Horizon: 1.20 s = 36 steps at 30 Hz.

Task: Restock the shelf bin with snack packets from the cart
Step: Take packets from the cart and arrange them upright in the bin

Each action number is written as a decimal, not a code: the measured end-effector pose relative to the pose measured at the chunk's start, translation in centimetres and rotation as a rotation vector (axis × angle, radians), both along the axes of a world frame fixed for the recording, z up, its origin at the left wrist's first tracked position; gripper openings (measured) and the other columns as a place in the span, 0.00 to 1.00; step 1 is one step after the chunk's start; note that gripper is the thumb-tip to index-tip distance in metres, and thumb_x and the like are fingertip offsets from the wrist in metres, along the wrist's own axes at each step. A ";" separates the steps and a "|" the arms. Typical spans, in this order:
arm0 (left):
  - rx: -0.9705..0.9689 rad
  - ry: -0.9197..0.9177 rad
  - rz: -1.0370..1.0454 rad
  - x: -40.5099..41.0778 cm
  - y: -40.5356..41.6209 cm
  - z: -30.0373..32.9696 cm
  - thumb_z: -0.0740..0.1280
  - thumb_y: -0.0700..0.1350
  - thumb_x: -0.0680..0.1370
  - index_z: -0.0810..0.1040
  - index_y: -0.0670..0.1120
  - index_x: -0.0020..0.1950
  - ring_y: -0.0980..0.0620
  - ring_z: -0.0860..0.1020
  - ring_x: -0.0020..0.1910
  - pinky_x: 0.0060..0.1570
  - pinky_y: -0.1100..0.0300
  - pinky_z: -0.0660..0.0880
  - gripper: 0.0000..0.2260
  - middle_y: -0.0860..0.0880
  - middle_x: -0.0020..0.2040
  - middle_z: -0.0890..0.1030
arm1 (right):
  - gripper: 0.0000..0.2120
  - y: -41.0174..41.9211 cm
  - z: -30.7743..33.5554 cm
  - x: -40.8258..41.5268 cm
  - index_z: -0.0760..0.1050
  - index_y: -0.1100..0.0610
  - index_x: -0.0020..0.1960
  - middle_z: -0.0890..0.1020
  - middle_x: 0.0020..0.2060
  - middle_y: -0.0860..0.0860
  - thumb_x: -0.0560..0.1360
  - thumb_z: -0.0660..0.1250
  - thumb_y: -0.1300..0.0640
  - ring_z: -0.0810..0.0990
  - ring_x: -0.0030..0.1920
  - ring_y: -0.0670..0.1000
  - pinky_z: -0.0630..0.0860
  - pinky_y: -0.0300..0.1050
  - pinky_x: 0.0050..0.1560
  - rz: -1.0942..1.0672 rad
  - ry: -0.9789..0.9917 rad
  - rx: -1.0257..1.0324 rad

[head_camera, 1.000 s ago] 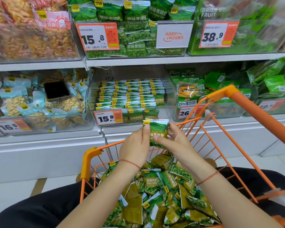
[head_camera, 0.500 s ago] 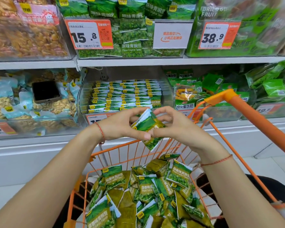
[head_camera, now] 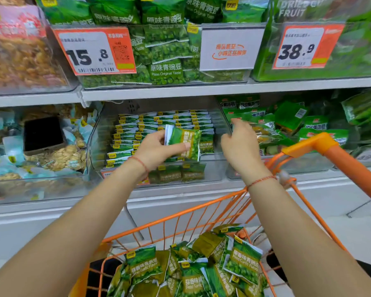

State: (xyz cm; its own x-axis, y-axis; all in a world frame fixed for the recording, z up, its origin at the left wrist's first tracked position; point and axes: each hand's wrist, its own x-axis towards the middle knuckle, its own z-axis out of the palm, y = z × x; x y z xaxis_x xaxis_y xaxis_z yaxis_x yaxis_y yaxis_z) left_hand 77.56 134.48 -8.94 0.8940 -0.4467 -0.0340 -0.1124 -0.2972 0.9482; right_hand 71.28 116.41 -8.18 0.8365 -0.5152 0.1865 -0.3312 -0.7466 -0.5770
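Pinching one garlic pea packet [head_camera: 183, 144] between thumb and fingers, the left hand [head_camera: 156, 150] holds it upright, printed face out, just in front of the clear shelf bin [head_camera: 219, 168] on the lower shelf. That orientation matches the packets already in the bin [head_camera: 163, 129], which stand on edge in tidy overlapping rows with their yellow logo corners up, so the grip looks chosen to let the packet slide straight into a row without turning.

Beside it, the right hand [head_camera: 241, 146] hangs free with fingers loosely curled and nothing in them, near the bin's right wall. It seems poised either to steady the rows or to drop back for another packet.

Below both arms, the orange cart [head_camera: 308, 146] is parked tight against the shelf front, and its basket holds a loose heap of the same garlic pea packets [head_camera: 201, 273]. Keeping the supply directly under the bin makes each trip short.

Judging by that heap, much restocking is left. A dark phone [head_camera: 43, 135] lies on the snack bags in the neighbouring bin to the left, seemingly parked there to free both hands.
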 end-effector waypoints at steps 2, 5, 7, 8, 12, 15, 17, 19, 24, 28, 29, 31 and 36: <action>0.035 -0.009 0.004 1.6 -1.5 -0.3 0.74 0.48 0.72 0.79 0.43 0.52 0.56 0.79 0.42 0.39 0.73 0.74 0.13 0.49 0.46 0.82 | 0.21 -0.2 -1.8 0.9 0.68 0.67 0.68 0.71 0.67 0.63 0.75 0.58 0.64 0.64 0.69 0.60 0.60 0.50 0.69 -0.021 0.024 -0.076; 0.078 -0.049 -0.032 3.7 -4.1 -0.9 0.74 0.48 0.72 0.78 0.43 0.51 0.59 0.77 0.38 0.32 0.77 0.71 0.13 0.52 0.42 0.81 | 0.26 -0.3 -3.9 1.0 0.61 0.65 0.74 0.65 0.73 0.59 0.77 0.57 0.65 0.56 0.75 0.59 0.52 0.52 0.75 -0.048 0.014 -0.196; 0.144 -0.094 -0.085 5.1 -5.7 -1.4 0.75 0.48 0.71 0.79 0.43 0.49 0.58 0.78 0.39 0.34 0.75 0.71 0.12 0.51 0.42 0.81 | 0.26 -0.3 -4.3 1.0 0.58 0.63 0.75 0.64 0.73 0.59 0.78 0.57 0.65 0.54 0.76 0.57 0.49 0.51 0.76 -0.056 -0.007 -0.188; 0.182 -0.106 -0.121 5.8 -6.5 -1.8 0.76 0.48 0.71 0.79 0.45 0.48 0.56 0.78 0.40 0.36 0.73 0.72 0.12 0.51 0.42 0.81 | 0.26 -0.4 -4.2 1.0 0.57 0.62 0.76 0.64 0.73 0.60 0.78 0.57 0.65 0.53 0.77 0.56 0.47 0.50 0.76 -0.059 0.003 -0.172; 0.430 -0.199 -0.298 8.0 -8.3 -3.2 0.78 0.52 0.67 0.78 0.45 0.48 0.48 0.79 0.47 0.47 0.57 0.75 0.17 0.48 0.46 0.81 | 0.27 -0.5 -3.7 0.6 0.53 0.58 0.78 0.63 0.73 0.61 0.80 0.55 0.64 0.50 0.77 0.54 0.45 0.46 0.74 -0.053 0.043 -0.139; 0.618 -0.276 -0.401 9.5 -9.3 -3.0 0.76 0.53 0.69 0.76 0.41 0.50 0.46 0.76 0.44 0.41 0.57 0.71 0.19 0.46 0.44 0.79 | 0.27 -0.6 -4.1 0.7 0.54 0.58 0.77 0.67 0.71 0.61 0.80 0.55 0.64 0.51 0.77 0.54 0.44 0.45 0.75 -0.042 0.008 -0.152; 0.804 -0.346 -0.470 10.2 -10.1 -2.4 0.74 0.57 0.70 0.75 0.42 0.57 0.46 0.75 0.49 0.43 0.58 0.69 0.24 0.45 0.52 0.78 | 0.27 -0.7 -4.5 1.0 0.54 0.59 0.77 0.68 0.71 0.61 0.79 0.56 0.64 0.51 0.77 0.53 0.44 0.45 0.75 -0.039 -0.006 -0.164; 0.946 -0.398 -0.534 10.3 -11.3 -2.0 0.73 0.59 0.70 0.71 0.42 0.68 0.45 0.74 0.59 0.52 0.59 0.70 0.33 0.45 0.65 0.75 | 0.27 -0.8 -4.7 1.0 0.54 0.59 0.77 0.67 0.71 0.61 0.79 0.55 0.64 0.51 0.77 0.53 0.44 0.45 0.76 -0.047 -0.004 -0.156; 1.127 -0.465 -0.615 9.3 -13.6 -2.9 0.75 0.58 0.69 0.75 0.41 0.59 0.48 0.74 0.40 0.39 0.58 0.71 0.28 0.49 0.42 0.75 | 0.29 -0.7 -4.9 1.0 0.53 0.59 0.77 0.67 0.72 0.60 0.78 0.57 0.64 0.51 0.77 0.53 0.42 0.45 0.75 -0.033 -0.013 -0.139; 1.098 -0.460 -0.541 9.6 -13.4 -3.6 0.77 0.55 0.67 0.70 0.42 0.67 0.44 0.76 0.55 0.50 0.55 0.74 0.34 0.44 0.60 0.77 | 0.27 -0.7 -5.2 0.9 0.55 0.60 0.77 0.69 0.70 0.61 0.79 0.57 0.63 0.52 0.77 0.54 0.42 0.45 0.75 -0.032 -0.060 -0.108; 1.070 -0.473 -0.514 9.4 -13.3 -3.7 0.77 0.53 0.67 0.68 0.42 0.68 0.43 0.75 0.57 0.50 0.56 0.73 0.35 0.44 0.62 0.75 | 0.27 -0.7 -5.2 0.9 0.55 0.60 0.77 0.69 0.70 0.61 0.79 0.57 0.63 0.52 0.77 0.54 0.42 0.46 0.75 -0.032 -0.064 -0.104; 1.044 -0.551 -0.442 9.1 -12.9 -3.9 0.78 0.53 0.67 0.66 0.43 0.68 0.42 0.73 0.60 0.53 0.54 0.71 0.36 0.43 0.64 0.73 | 0.27 -0.7 -5.2 0.9 0.54 0.60 0.77 0.69 0.70 0.60 0.79 0.57 0.63 0.52 0.77 0.54 0.42 0.45 0.75 -0.028 -0.058 -0.101; 1.216 -0.789 -0.237 8.1 -11.6 -4.0 0.73 0.65 0.64 0.64 0.42 0.70 0.43 0.66 0.68 0.66 0.49 0.61 0.43 0.44 0.67 0.70 | 0.27 -0.7 -5.2 0.9 0.54 0.61 0.77 0.69 0.70 0.61 0.79 0.58 0.63 0.53 0.77 0.54 0.42 0.46 0.75 -0.029 -0.064 -0.102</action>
